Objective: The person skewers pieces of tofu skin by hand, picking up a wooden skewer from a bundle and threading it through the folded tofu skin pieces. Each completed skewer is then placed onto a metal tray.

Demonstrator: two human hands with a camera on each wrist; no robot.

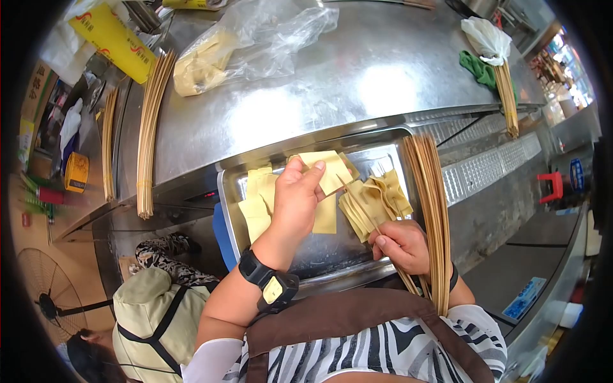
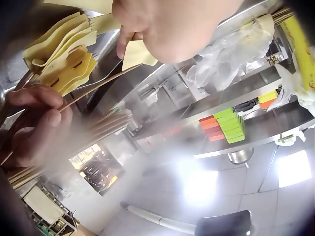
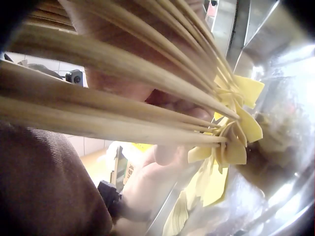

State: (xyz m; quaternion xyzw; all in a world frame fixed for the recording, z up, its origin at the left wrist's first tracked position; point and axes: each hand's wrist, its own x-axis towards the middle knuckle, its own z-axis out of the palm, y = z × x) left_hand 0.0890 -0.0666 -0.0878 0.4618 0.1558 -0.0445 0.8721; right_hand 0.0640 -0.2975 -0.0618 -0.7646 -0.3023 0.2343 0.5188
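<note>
My left hand (image 1: 294, 198) pinches a pale yellow tofu sheet (image 1: 327, 172) between thumb and fingers above a metal tray (image 1: 225, 214). In my right hand (image 1: 405, 246) a thin bamboo skewer (image 1: 361, 205) is gripped near the thumb. It slants up toward the left, its tip right at the sheet's edge. Folded tofu sheets (image 1: 377, 198) threaded on skewers lie just beyond the right hand; the left wrist view shows these threaded sheets (image 2: 66, 54) in wavy folds. Loose flat tofu sheets (image 1: 257, 217) lie at the tray's left, partly hidden by the left hand.
A thick skewer bundle (image 1: 429, 210) stands by my right forearm, crossing the tray's right edge. On the steel counter (image 1: 332, 83) are a clear plastic bag (image 1: 255, 45) with more sheets and another skewer bundle (image 1: 153, 134). A person (image 1: 150, 313) is at the lower left.
</note>
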